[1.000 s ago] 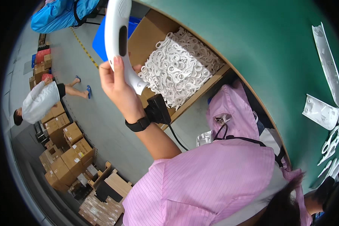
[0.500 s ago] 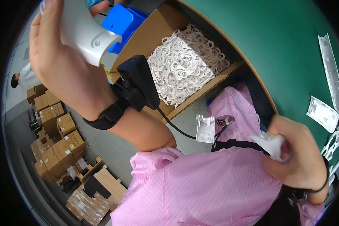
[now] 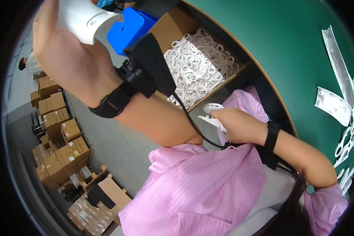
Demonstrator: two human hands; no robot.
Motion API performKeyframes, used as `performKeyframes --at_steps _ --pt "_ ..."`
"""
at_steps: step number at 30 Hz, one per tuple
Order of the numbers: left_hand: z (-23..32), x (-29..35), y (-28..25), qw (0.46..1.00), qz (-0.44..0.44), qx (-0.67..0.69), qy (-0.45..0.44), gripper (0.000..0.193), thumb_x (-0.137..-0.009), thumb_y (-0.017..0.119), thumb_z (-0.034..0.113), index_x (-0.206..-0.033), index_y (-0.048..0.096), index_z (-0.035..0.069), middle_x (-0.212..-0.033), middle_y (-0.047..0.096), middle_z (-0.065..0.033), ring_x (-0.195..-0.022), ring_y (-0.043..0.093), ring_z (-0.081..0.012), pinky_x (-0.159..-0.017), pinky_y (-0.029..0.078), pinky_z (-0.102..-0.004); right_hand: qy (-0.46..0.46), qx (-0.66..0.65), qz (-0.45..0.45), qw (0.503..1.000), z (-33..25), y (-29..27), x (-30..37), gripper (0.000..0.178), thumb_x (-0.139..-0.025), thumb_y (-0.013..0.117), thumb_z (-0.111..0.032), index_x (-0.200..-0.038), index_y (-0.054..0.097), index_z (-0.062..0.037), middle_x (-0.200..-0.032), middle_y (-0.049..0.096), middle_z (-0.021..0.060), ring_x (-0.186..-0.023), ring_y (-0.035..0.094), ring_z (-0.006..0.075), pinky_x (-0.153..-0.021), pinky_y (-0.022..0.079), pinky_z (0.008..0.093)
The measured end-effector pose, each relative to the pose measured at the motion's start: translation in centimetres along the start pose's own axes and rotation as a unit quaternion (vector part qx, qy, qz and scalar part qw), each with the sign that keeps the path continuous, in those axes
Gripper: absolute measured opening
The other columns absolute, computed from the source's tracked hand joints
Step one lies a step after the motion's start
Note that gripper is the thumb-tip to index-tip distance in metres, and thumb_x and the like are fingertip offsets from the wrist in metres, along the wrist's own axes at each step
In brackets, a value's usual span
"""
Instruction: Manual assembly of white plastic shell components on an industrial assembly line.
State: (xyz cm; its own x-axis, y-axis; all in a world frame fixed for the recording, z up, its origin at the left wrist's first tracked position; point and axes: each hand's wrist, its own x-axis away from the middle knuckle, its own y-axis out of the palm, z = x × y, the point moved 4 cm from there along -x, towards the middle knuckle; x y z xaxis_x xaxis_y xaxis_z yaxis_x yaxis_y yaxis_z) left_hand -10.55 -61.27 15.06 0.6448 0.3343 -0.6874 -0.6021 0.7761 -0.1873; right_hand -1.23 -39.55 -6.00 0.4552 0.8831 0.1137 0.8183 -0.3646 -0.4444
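My left hand (image 3: 76,65) is raised at the upper left, closed round a curved white plastic shell (image 3: 84,19). The shell's hollow edge and a small oval recess show; part of it runs out of the picture. A black strap (image 3: 112,100) with a black box-shaped device (image 3: 147,59) sits on that wrist. My right hand (image 3: 242,126) is over my lap, its fingers wrapped round a white plastic piece. Two white ends stick out of the grip, an upper rounded one (image 3: 212,106) and a lower pointed one (image 3: 213,122). Whether they belong to one part I cannot tell.
An open cardboard box (image 3: 173,21) holds many small white ring-ended parts (image 3: 196,65). Beside it stands a blue stool-like object (image 3: 131,29). White shells (image 3: 334,106) and ring-ended parts lie on the green table (image 3: 279,47). Stacked cartons (image 3: 49,137) and another person (image 3: 31,65) are at the left.
My right hand has moved left from the table side to above my lap, with white plastic in it. The loose white piece there no longer shows separately. My left hand has shifted slightly, still holding the shell.
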Motion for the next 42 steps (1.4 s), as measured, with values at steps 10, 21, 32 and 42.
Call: performKeyframes --at_steps 10,21,32,42 --pt "0.9 2.9 -4.8 0.995 0.067 -0.039 -0.059 0.043 -0.105 0.046 0.024 -0.129 0.051 -0.011 -0.119 0.064 -0.0299 -0.093 0.071 -0.0287 -0.083 0.058 -0.0333 0.081 0.031 0.035 0.996 -6.0 -11.4 4.7 0.031 -0.069 0.066 0.003 -0.097 0.053 0.0012 -0.081 0.063 0.0223 -0.081 0.063 0.0415 -0.069 0.050 0.0468" --pt "-2.2 9.1 -7.4 0.971 0.137 -0.127 -0.151 0.018 -0.098 0.066 0.021 -0.095 0.060 0.005 -0.093 0.065 -0.0064 -0.075 0.063 -0.0142 -0.070 0.051 -0.0252 0.102 0.375 0.397 0.831 -8.0 -26.4 8.5 0.045 -0.090 0.064 -0.004 -0.134 0.053 0.0006 -0.107 0.063 0.0121 -0.091 0.063 0.0218 -0.084 0.050 0.0307" --pt "5.0 10.8 6.3 0.937 -0.321 -0.031 0.133 0.022 -0.073 0.077 0.006 -0.086 0.059 0.008 -0.101 0.067 -0.0103 -0.088 0.064 -0.0281 -0.074 0.054 -0.0326 0.009 0.355 0.415 0.837 -6.4 -25.8 9.1 0.034 -0.090 0.054 0.007 -0.122 0.056 -0.0010 -0.120 0.062 0.0125 -0.105 0.065 0.0260 -0.091 0.048 0.0335" --pt "10.6 21.5 21.6 0.781 -0.535 0.172 0.271 0.014 -0.075 0.069 0.009 -0.087 0.062 0.010 -0.107 0.062 -0.0046 -0.110 0.061 -0.0277 -0.082 0.054 -0.0370 0.325 0.248 0.443 0.797 -6.8 -15.5 32.0 0.035 -0.084 0.053 0.007 -0.118 0.051 -0.0031 -0.081 0.064 0.0129 -0.065 0.064 0.0282 -0.057 0.045 0.0358"
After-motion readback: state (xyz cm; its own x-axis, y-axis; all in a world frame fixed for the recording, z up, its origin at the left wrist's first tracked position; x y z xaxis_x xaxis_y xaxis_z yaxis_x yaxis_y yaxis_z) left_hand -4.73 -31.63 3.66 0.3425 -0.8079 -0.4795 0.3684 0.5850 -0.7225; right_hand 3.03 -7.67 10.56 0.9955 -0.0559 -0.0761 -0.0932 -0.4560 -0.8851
